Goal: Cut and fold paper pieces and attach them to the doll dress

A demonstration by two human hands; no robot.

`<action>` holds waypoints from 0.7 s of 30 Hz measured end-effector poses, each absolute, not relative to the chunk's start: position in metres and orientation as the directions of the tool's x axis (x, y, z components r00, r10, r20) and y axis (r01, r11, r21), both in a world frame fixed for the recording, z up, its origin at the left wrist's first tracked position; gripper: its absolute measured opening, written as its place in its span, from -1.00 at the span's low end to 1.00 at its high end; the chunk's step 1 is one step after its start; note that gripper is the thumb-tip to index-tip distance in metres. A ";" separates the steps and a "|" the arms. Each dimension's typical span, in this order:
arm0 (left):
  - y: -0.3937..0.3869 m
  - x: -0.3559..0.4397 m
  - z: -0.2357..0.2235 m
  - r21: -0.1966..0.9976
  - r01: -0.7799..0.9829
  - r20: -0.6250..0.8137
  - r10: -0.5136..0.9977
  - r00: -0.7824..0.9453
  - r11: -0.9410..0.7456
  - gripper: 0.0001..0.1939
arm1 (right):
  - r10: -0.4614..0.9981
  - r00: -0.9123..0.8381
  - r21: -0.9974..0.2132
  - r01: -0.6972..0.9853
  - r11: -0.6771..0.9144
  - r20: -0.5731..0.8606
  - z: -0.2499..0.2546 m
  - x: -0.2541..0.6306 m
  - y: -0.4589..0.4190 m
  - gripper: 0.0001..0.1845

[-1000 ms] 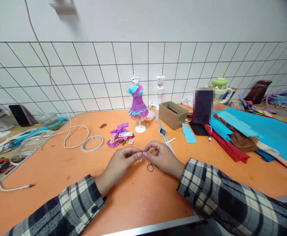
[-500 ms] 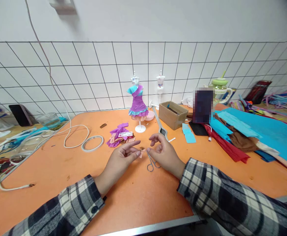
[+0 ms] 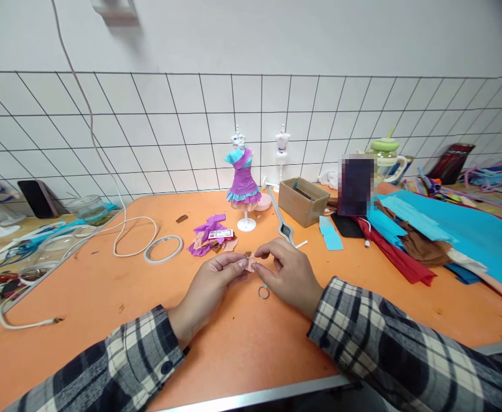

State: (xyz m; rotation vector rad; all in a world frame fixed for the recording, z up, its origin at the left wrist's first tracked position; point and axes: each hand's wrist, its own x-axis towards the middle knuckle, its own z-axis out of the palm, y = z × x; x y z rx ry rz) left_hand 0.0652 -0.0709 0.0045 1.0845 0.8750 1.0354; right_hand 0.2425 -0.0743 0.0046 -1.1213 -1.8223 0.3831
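A small gathered piece of peach and brown crepe paper (image 3: 250,264) is pinched between the thumb and fingers of my left hand (image 3: 212,286). My right hand (image 3: 289,277) is closed in a pinch at its right edge. Below the paper, one finger ring of the scissors (image 3: 263,292) shows on the table; my right hand covers the other parts. Behind my hands stands a small white mannequin wearing a purple and blue ruffled dress (image 3: 242,180). Purple, peach and brown paper scraps (image 3: 201,241) lie to its left, with a small red and white box (image 3: 221,235) on top.
A roll of tape (image 3: 163,249) and a white cable (image 3: 134,253) lie left on the orange table (image 3: 233,355). At the back are a bare mannequin (image 3: 282,146), a cardboard box (image 3: 303,202) and a blurred-out dark device (image 3: 355,186). Coloured paper sheets (image 3: 461,226) spread on the right.
My fingers came apart around the paper piece, then closed in on it again. The piece now shows more of its peach part. The camera view has shifted slightly.
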 end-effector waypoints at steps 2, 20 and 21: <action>-0.070 0.065 0.003 0.955 -0.245 -0.086 0.945 0.316 0.169 -0.81 | 0.897 -0.164 -0.773 0.460 0.437 0.410 0.002 0.241 -0.071 -0.88; -0.061 0.058 -0.001 0.960 0.281 -0.099 0.935 0.341 0.000 -0.59 | 0.895 -0.377 -0.290 0.852 0.436 0.238 0.007 0.272 -0.056 -0.83; -0.062 0.057 -0.002 0.951 0.307 -0.071 0.932 0.356 -0.045 -0.60 | 0.880 -0.388 -0.312 0.830 0.463 0.274 0.007 0.269 -0.059 -0.85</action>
